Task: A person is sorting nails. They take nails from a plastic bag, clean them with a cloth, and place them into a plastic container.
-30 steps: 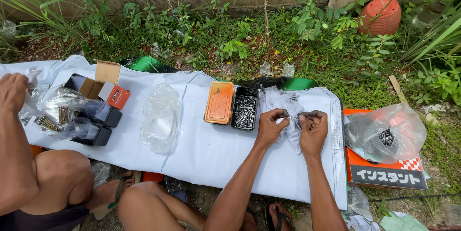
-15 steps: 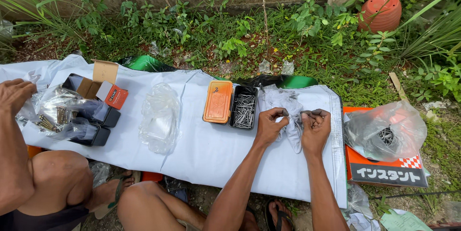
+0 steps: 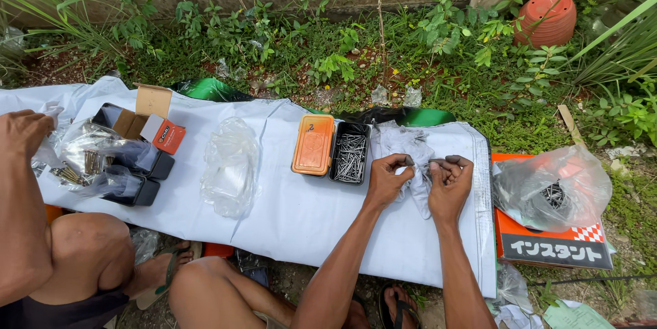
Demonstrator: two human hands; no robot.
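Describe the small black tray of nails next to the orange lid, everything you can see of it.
The black tray is a small rectangular box, apparently plastic, lying open and flat on the white sheet. It is filled with thin grey metal nails, mostly lying lengthwise in a loose heap. Its left long side sits against the orange lid, which lies flat beside it. A crumpled clear plastic bag lies just to its right, where the left hand and right hand are pinching. Neither hand touches the tray.
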